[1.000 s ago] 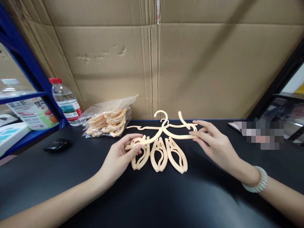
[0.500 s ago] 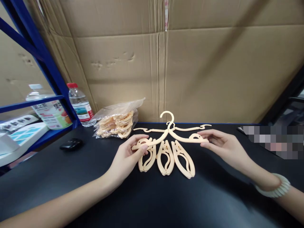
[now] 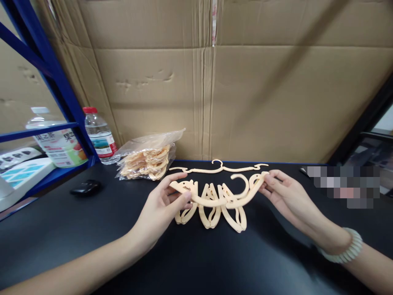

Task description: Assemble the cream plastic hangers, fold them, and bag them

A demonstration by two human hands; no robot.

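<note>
A cream folding clothes hanger (image 3: 211, 202) hangs above the table between my hands, its arms bent upward and its hook curling over to the right of the middle. My left hand (image 3: 164, 203) pinches its left end between thumb and fingers. On the other end, my right hand (image 3: 284, 190) is closed with thumb and fingertips. Below and behind it, several folded hangers (image 3: 209, 217) lie side by side on the black table, partly covered by the held one. Farther back lies an unfolded hanger (image 3: 208, 170), its hook toward the wall.
Left of the back hanger rests a clear plastic bag (image 3: 147, 157) of folded hangers. A black mouse (image 3: 86, 187), a red-capped water bottle (image 3: 100, 137) and a blue shelf frame (image 3: 61, 94) stand on the left. Behind the table (image 3: 202, 262) rises a cardboard wall (image 3: 276, 102).
The held hanger's arms have gone from sloping down to bending up at the ends. Its hook has swung down and to the right. Both hands still grip its ends.
</note>
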